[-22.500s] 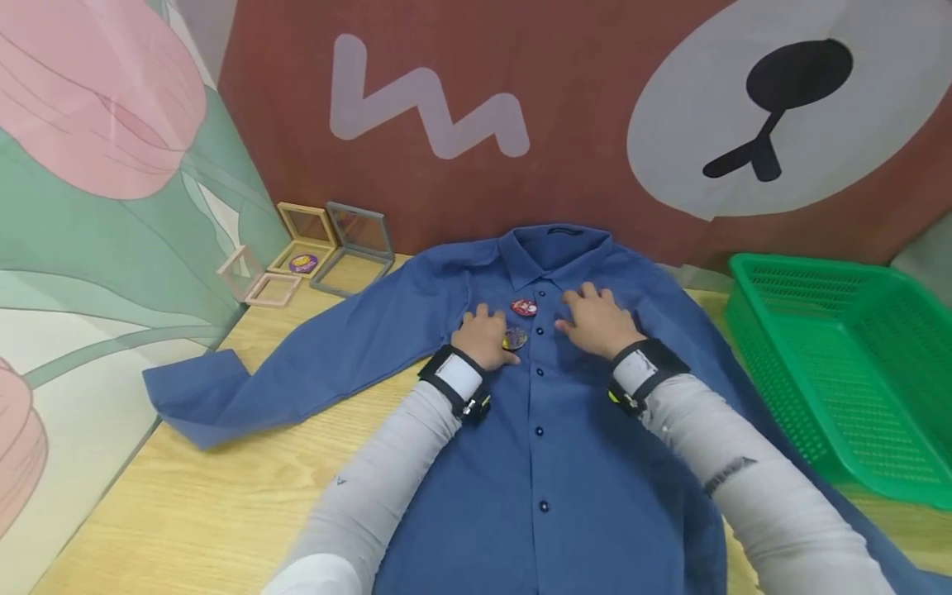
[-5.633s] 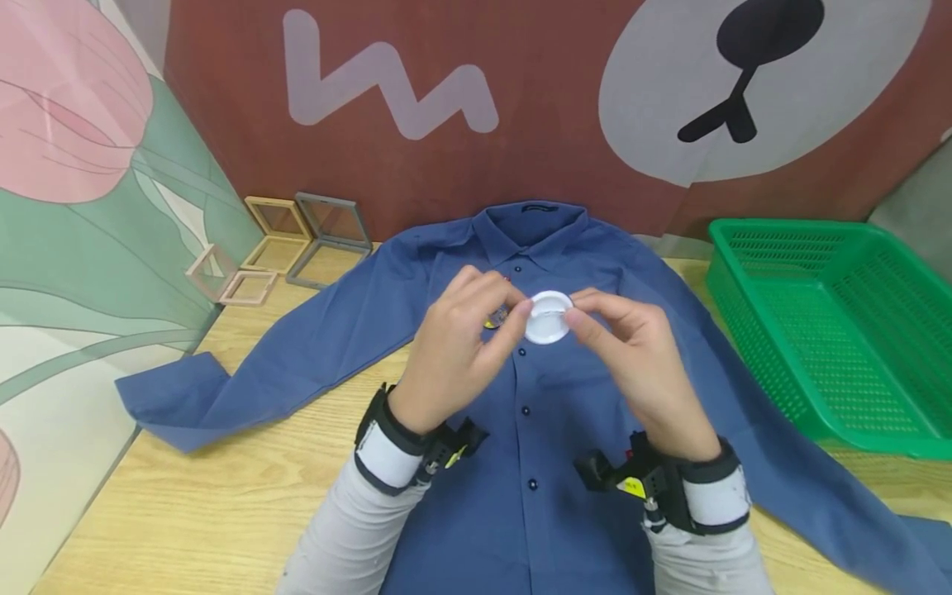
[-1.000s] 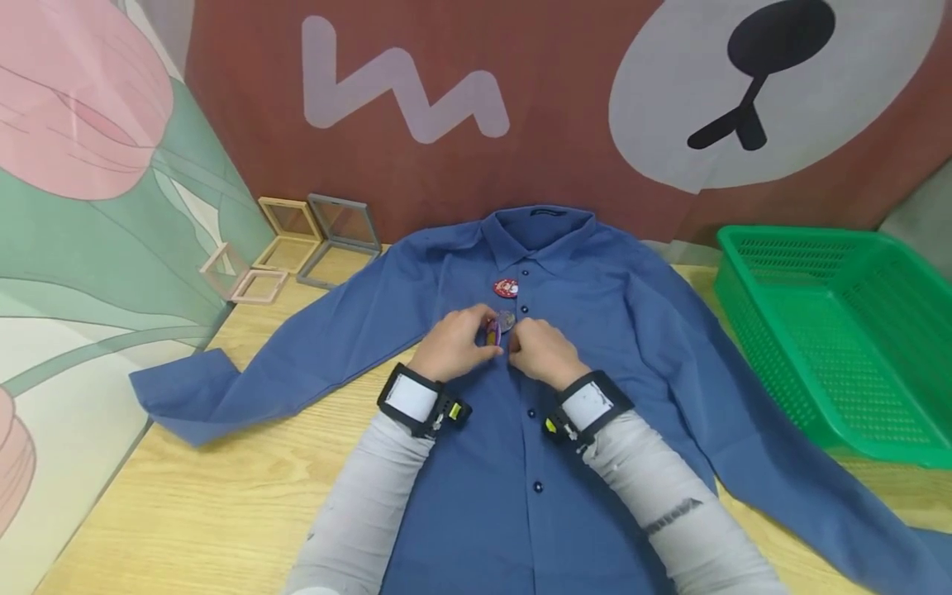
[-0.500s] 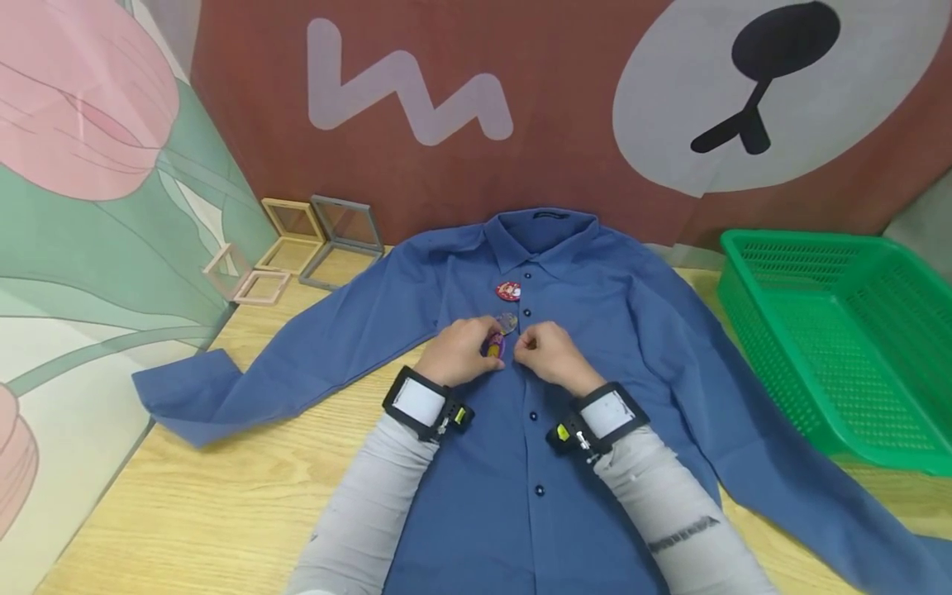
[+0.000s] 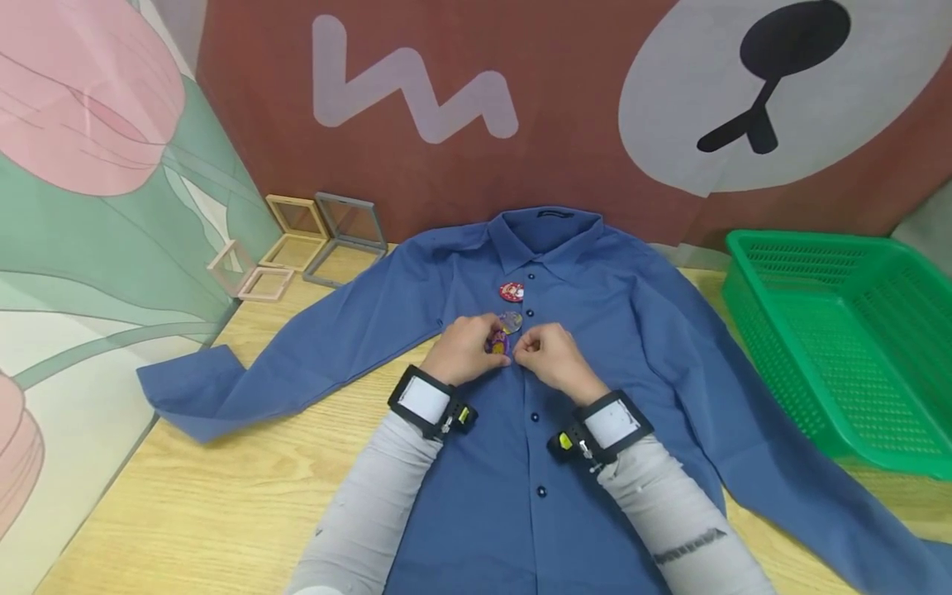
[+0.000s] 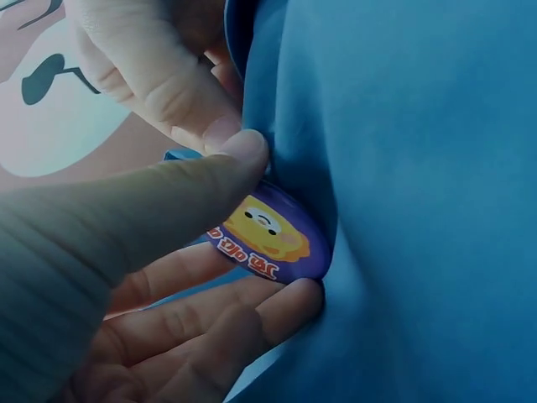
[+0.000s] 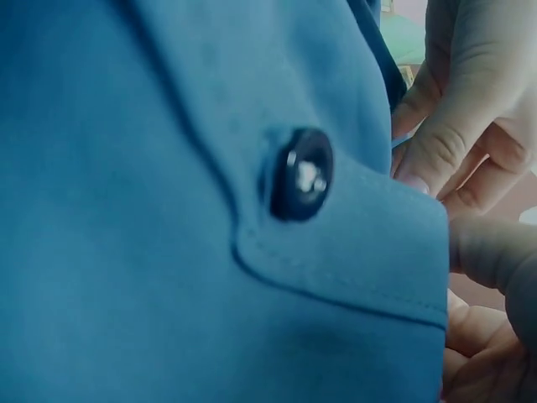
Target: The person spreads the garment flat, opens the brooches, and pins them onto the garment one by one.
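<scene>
A blue button-up shirt (image 5: pixel 476 479) lies spread on the table, collar away from me. My left hand (image 5: pixel 464 347) grips a round purple pin badge (image 6: pixel 273 239) with a yellow cartoon character, thumb above and fingers beneath. The badge's edge meets the shirt cloth beside the button placket. Close by on the right, my right hand (image 5: pixel 550 355) pinches the placket edge between thumb and curled fingers. In the right wrist view the cloth is folded up, with a dark button (image 7: pixel 304 175) on it. A red badge (image 5: pixel 511 291) and a greyish-purple badge (image 5: pixel 510 321) sit on the shirt above my hands.
A green plastic basket (image 5: pixel 825 413) stands at the right. Three small hinged frames stand at the back left: a pink one (image 5: pixel 265 283), a yellow one (image 5: pixel 296 250) and a grey one (image 5: pixel 345 241). Printed wall panels close off the back and left of the wooden table (image 5: pixel 223 496).
Earlier both hands held the badge up with its white back showing. Now it is down at the shirt, its face tilted more into view, and my right hand pinches the placket.
</scene>
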Motion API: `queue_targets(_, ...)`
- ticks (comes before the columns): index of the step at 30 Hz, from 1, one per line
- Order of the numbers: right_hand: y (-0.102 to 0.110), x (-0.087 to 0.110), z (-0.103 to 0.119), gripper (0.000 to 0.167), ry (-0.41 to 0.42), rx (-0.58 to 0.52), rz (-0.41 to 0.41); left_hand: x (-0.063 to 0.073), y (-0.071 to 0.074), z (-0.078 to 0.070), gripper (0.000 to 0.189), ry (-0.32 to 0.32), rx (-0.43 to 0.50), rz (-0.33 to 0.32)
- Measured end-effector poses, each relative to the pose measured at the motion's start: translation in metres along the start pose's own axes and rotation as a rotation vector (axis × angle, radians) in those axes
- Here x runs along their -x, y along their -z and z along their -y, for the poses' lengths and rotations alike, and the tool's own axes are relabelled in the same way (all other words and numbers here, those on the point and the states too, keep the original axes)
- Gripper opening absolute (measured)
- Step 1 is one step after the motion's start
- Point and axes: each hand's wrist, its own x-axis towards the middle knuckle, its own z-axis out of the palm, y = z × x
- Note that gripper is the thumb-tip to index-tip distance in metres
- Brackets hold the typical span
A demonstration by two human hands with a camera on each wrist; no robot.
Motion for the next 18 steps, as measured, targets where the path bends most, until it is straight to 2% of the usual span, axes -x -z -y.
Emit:
queue_targets(2, -0.001, 0.000, -0.002, 0.009, -0.011, -0.021, 0.009, 0.000, 0.000, 0.000, 0.046, -0.003, 0.008, -0.003)
queue_targets(9, -0.001, 0.000, -0.009, 0.014, -0.073, -0.221, 0.046, -0.001, -0.002, 0.001, 0.042, -0.013, 0.055, -0.033)
queue_targets(12, -0.001, 0.000, -0.010, 0.016, -0.110, -0.246, 0.053, -0.002, -0.001, 0.001, 0.041, -0.015, 0.053, -0.035)
queue_targets(18, -0.001, -0.002, -0.013, 0.018, -0.150, -0.280, 0.043, -0.001, 0.001, 0.001, 0.045, -0.004, 0.033, 0.005)
